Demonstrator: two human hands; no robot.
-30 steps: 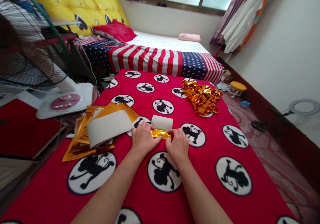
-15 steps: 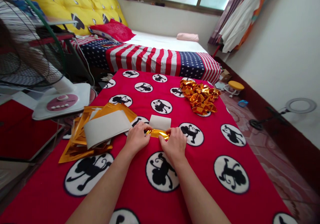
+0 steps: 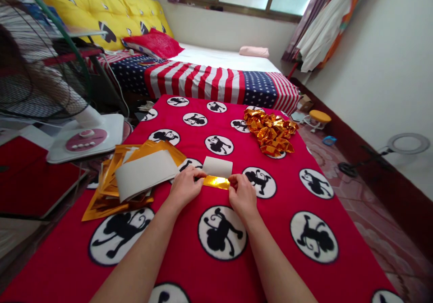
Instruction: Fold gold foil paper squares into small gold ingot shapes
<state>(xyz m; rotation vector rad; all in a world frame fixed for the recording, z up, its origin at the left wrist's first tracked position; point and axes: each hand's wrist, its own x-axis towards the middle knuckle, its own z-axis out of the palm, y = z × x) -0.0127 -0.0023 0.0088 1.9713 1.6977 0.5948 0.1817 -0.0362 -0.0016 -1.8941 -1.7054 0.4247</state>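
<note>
Between my hands lies a sheet of gold foil paper, its near part a shiny folded strip (image 3: pixel 217 182) and its far part showing the pale back (image 3: pixel 218 165). My left hand (image 3: pixel 185 185) pinches the strip's left end, thumb and fingers together. At the right end, my right hand (image 3: pixel 242 194) holds the strip between thumb and fingertips. Beside my left hand is a loose stack of gold foil sheets (image 3: pixel 106 185), with a pale sheet (image 3: pixel 147 175) face up on top. Farther off, at the right, a heap of folded gold foil pieces (image 3: pixel 270 130) rests on the cloth.
A red cloth with monkey prints (image 3: pixel 270 249) covers the table. To the left stand a fan (image 3: pixel 84 134) and a red box-like object (image 3: pixel 27 172). Beyond the table is a bed (image 3: pixel 209 80). A yellow stool (image 3: pixel 320 116) and a ring light (image 3: pixel 407 144) stand at the right.
My right hand has shifted right, from the strip's face to its right end, baring more of the gold strip. The left hand stays at the left end.
</note>
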